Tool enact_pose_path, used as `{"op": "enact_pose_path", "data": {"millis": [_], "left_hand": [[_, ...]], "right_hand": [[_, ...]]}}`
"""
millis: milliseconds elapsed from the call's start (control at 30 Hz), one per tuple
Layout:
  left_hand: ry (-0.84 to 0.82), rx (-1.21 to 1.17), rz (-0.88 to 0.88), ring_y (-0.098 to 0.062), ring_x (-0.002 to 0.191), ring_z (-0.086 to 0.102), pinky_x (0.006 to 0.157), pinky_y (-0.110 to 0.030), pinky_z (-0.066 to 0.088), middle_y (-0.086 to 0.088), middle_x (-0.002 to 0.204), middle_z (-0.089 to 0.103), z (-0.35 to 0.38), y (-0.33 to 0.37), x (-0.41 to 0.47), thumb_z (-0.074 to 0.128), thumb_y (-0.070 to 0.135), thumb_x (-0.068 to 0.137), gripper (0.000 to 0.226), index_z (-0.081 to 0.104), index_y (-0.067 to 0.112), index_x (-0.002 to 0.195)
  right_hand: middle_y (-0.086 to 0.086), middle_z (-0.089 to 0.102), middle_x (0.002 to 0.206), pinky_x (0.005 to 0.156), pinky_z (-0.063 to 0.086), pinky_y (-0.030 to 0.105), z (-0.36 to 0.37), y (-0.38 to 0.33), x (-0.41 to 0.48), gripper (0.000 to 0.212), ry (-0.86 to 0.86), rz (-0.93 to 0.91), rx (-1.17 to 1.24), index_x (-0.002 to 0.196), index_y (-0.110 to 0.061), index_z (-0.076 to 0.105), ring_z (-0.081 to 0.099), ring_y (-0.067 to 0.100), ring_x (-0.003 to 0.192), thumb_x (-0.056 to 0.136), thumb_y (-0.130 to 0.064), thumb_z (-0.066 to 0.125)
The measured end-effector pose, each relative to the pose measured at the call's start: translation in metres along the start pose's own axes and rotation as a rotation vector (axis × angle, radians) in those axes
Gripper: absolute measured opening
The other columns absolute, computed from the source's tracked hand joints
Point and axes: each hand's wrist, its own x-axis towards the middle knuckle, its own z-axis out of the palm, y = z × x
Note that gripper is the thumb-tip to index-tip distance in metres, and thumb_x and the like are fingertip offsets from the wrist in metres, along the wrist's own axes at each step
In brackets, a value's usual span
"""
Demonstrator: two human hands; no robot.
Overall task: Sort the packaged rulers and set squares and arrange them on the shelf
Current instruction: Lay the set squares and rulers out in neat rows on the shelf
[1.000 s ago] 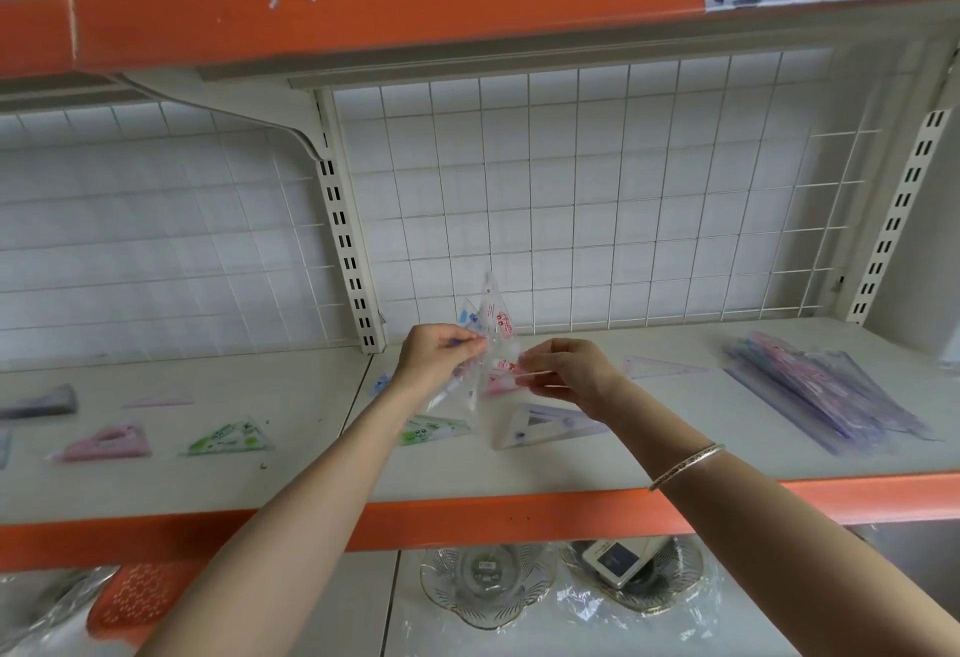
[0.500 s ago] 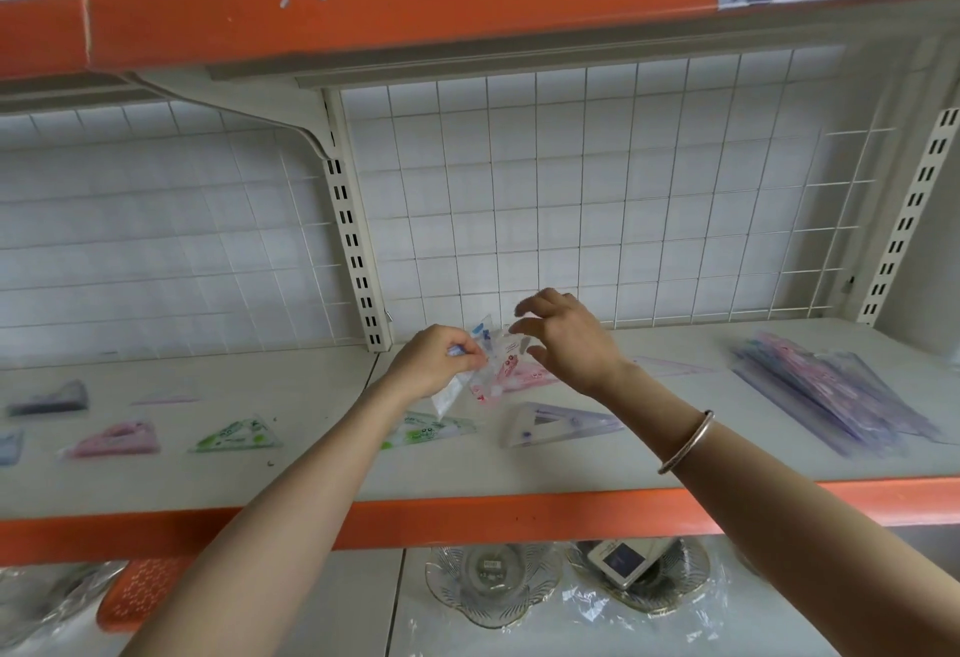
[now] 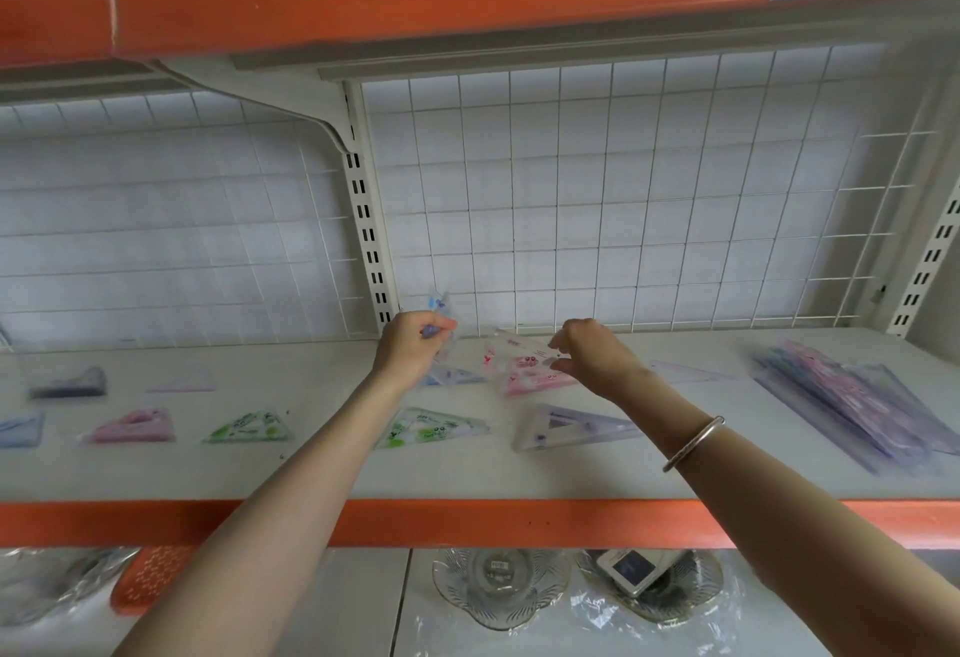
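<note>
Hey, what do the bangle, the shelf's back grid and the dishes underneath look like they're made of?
Bangle: looks like polished silver-coloured metal; it glints. Back grid: thin wire coated matte white, probably steel. Dishes: clear ribbed glass, possibly plastic; see-through, wrapped in film.

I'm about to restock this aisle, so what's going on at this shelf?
A person is sorting packaged set squares on the shelf. The left hand grips a clear packet with blue print, raised off the board. The right hand is at a pink packet lying near the back; blur hides whether it pinches it. Other packets lie singly along the front, among them a green packet and a purple packet. A stack of long ruler packets sits at the right.
</note>
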Motion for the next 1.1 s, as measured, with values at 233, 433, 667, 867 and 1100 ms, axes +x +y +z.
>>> {"op": "enact_pose_path", "data": {"millis": [233,433,667,867,1100], "left_hand": [[-0.083,0.035,0.019,-0.014,0.115,0.057,0.091,-0.02,0.041,-0.004,0.117,0.067,0.008,-0.002,-0.001,0.057,0.004,0.093,0.02,0.071,0.011,0.104],[-0.145,-0.062,0.006,0.025,0.058,0.053,0.053,0.0,0.043,-0.013,0.141,0.048,0.014,0.0,-0.002,0.052,0.003,0.096,0.023,0.064,0.01,0.114],[-0.17,-0.067,0.014,-0.01,0.109,0.06,0.057,0.003,0.04,-0.006,0.138,0.053,0.012,0.006,-0.003,0.058,0.005,0.093,0.023,0.066,0.017,0.111],[-0.205,-0.145,0.021,-0.014,0.117,0.045,0.094,-0.024,0.032,0.001,0.127,0.058,0.017,0.013,-0.008,0.065,0.002,0.086,0.031,0.068,0.019,0.112],[-0.123,-0.224,-0.033,-0.016,0.103,0.058,0.079,-0.027,0.046,-0.007,0.105,0.067,0.02,0.016,-0.009,0.077,0.005,0.076,0.022,0.059,0.018,0.076]], "right_hand": [[0.015,0.061,0.118,0.095,0.047,0.037,0.01,0.009,0.019,0.03,-0.121,0.091,-0.043,0.114,-0.003,0.063,0.06,0.029,0.109,0.086,-0.012,0.068],[0.015,0.063,0.113,0.088,0.052,0.039,0.019,0.018,0.032,0.023,-0.207,0.05,-0.249,0.109,0.0,0.065,0.063,0.03,0.101,0.086,0.0,0.06],[0.011,0.061,0.119,0.092,0.049,0.036,0.012,0.01,0.034,0.028,-0.153,0.033,-0.13,0.116,-0.007,0.062,0.059,0.027,0.108,0.088,-0.013,0.062],[0.014,0.071,0.082,0.082,0.057,0.035,0.009,-0.039,0.023,0.023,-0.165,0.211,0.716,0.093,0.003,0.07,0.066,0.022,0.072,0.082,-0.017,0.072],[0.013,0.066,0.068,0.07,0.06,0.03,0.011,-0.054,0.014,0.011,-0.245,0.33,1.069,0.075,0.0,0.063,0.063,0.019,0.058,0.08,-0.002,0.072]]}}
